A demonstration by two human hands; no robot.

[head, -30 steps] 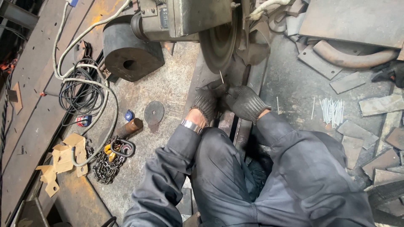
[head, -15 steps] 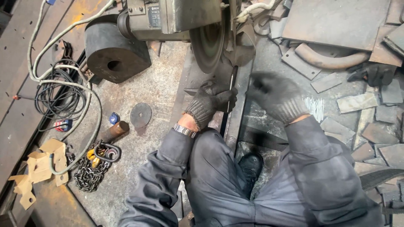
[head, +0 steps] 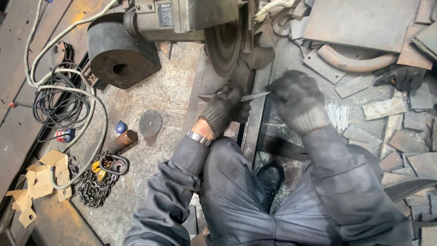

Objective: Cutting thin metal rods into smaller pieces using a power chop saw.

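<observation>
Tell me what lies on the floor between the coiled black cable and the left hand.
In the head view, between the coiled black cable and the left hand lies a flat round disc on the dusty floor.

- Thin metal rod [head: 255,96]: slim, grey, shiny, lying almost level, tilted slightly up to the right.
- It spans between the two gloved hands, one end at each, just below the grinding wheel.
</observation>
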